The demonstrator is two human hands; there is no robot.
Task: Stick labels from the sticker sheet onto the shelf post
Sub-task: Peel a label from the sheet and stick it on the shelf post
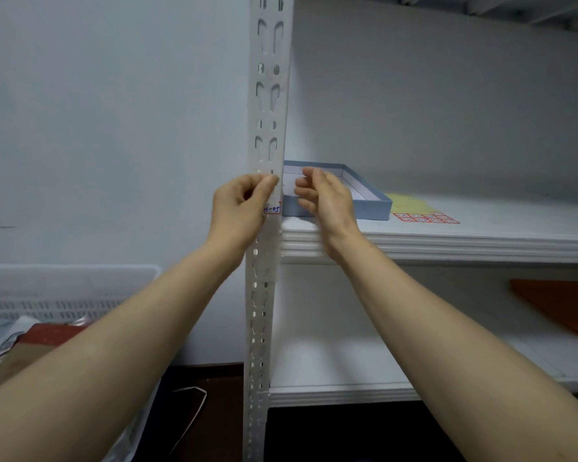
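A white slotted shelf post [268,95] runs up the middle of the view. A white label with a red border and handwriting [273,209] is on the post at shelf height. My left hand [239,208] is against the post, its thumb pressing on the post face just above the label. Just right of the post, my right hand [324,198] hovers with its fingers loosely curled and nothing in it. The sticker sheet [426,217], yellow with red-bordered labels, lies flat on the shelf board [481,238] to the right.
A shallow blue box [371,208] sits on the shelf behind my right hand. An orange sheet [561,305] lies on the lower shelf at right. A white perforated basket [64,291] holding papers and a red item stands at lower left beside the wall.
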